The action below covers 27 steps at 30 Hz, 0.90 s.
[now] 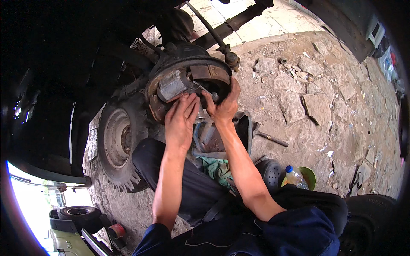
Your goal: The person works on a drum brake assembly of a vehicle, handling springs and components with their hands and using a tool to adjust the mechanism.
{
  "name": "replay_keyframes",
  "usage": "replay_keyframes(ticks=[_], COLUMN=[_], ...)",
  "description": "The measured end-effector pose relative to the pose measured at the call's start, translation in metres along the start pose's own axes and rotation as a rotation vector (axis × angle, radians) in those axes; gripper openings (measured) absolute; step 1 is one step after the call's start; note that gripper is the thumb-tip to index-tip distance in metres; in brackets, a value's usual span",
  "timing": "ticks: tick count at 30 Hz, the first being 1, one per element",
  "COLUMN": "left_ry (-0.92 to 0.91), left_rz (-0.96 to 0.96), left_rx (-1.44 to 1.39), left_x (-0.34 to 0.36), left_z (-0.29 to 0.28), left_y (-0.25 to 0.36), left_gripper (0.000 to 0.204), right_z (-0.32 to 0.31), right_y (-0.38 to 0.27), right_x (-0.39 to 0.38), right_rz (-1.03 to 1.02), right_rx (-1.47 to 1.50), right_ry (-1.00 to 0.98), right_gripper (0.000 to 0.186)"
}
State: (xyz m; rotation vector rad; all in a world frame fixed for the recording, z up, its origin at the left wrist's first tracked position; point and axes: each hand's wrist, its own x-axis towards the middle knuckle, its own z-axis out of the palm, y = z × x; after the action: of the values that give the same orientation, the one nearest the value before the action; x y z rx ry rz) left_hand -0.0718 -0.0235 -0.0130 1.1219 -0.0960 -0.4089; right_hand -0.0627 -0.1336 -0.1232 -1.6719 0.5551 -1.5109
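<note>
In front of me is a drum brake assembly [188, 62] with its drum off, mounted on an axle under a dark vehicle. A silvery cylindrical hub [172, 86] sticks out of its middle. Along the upper right rim curves a brake shoe [204, 72] with a brownish lining. My left hand [181, 121] is just below the hub, its fingers together and closed against small parts I cannot make out. My right hand [225, 110] grips the right side of the shoe, thumb inside and fingers at the outer edge. A thin metal piece shows near that thumb.
A tyred wheel [117, 138] stands at left. Below my hands are an open container [244, 128] and a green cloth [217, 168]. To the right lie a hammer [273, 139], a clog [270, 171], a plastic bottle [296, 176] and a green bowl [309, 177] on rough stone ground.
</note>
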Motion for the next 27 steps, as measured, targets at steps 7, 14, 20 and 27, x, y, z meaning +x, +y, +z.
replay_keyframes(ticks=[7,14,20,27], left_ry=[0.056,0.264,0.338,0.311], left_rz=[0.384,0.53,0.65,0.73], left_rx=[0.774,0.8,0.867,0.858], left_x=[-0.01,0.01,0.018,0.028], left_z=[0.037,0.057,0.058,0.052], left_y=[-0.059,-0.072,-0.089,-0.1], left_gripper=[0.043,0.042,0.038,0.04], right_z=[-0.005,-0.005,-0.008,-0.021], right_y=[0.008,0.01,0.02,0.027], right_x=[-0.003,-0.007,-0.014,-0.013], right_rz=[0.012,0.083,0.129,-0.256], right_rx=[0.044,0.108,0.065,-0.15], right_ry=[-0.044,-0.078,-0.186,-0.335], right_gripper=[0.085,0.071,0.072,0.054])
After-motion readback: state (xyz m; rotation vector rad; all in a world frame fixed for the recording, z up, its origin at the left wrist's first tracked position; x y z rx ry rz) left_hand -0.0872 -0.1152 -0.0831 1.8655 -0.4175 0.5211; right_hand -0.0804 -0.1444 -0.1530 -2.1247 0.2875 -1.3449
